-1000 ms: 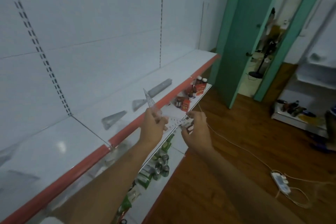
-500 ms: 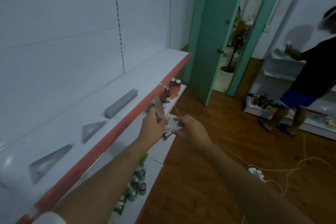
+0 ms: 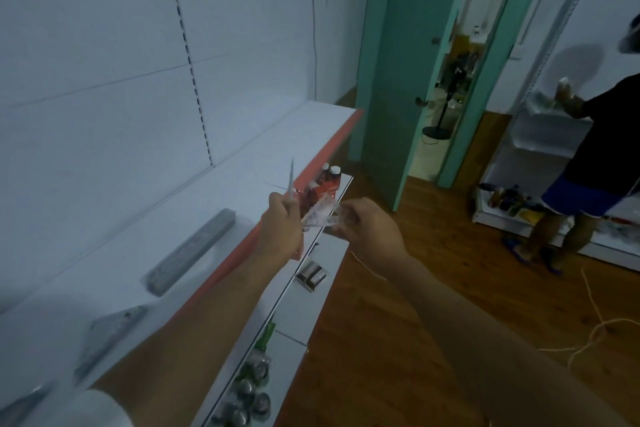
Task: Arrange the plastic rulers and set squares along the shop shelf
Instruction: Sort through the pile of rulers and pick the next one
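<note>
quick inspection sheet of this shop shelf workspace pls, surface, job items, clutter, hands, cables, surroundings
surface: white top shelf with a red front edge, against a white slotted back panel.
job's things: a stack of rulers and a set square lie on the shelf; clear plastic rulers are fanned between both hands.
clutter: bottles, small boxes and cans on the lower shelves.
hands: left hand grips a thin clear piece upright; right hand pinches the fanned rulers.
cables: a pale cord trails across the wooden floor.
surroundings: a green door ajar; another person at a far shelf.
</note>
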Motion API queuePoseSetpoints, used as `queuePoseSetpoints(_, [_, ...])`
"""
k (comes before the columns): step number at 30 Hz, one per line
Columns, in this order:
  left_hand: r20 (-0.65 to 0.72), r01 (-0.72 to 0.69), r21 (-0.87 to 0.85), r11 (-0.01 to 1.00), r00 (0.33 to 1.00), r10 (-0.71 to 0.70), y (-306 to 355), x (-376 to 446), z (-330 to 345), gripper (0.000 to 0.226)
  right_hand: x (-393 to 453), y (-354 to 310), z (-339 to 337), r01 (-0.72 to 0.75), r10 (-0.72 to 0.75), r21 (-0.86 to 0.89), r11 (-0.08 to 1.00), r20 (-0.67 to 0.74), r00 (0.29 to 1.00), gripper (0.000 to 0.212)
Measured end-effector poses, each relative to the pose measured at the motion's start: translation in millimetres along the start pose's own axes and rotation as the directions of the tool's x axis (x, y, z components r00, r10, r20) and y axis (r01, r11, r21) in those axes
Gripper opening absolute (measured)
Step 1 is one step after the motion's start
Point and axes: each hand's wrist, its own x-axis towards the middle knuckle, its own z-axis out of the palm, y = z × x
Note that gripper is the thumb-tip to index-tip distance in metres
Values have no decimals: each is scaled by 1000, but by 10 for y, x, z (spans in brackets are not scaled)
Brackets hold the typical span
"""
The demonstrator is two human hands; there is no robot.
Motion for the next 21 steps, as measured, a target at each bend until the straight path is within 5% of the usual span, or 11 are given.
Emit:
queuePoseSetpoints(9, [-323, 197, 52, 979, 931, -170, -214, 500, -116, 21, 1031, 24, 262, 210, -232, 160, 964, 131, 964, 46])
queuePoseSetpoints(14, [-598, 354, -67, 933, 734, -322, -402, 301, -487, 10, 1168, -390, 787, 365, -445, 340, 867, 196, 874, 44])
queuePoseSetpoints(21, [-813, 424, -145, 894, 463, -352, -842, -723, -1226, 13, 620, -1310, 1447, 502, -711, 549, 668, 274, 647, 45])
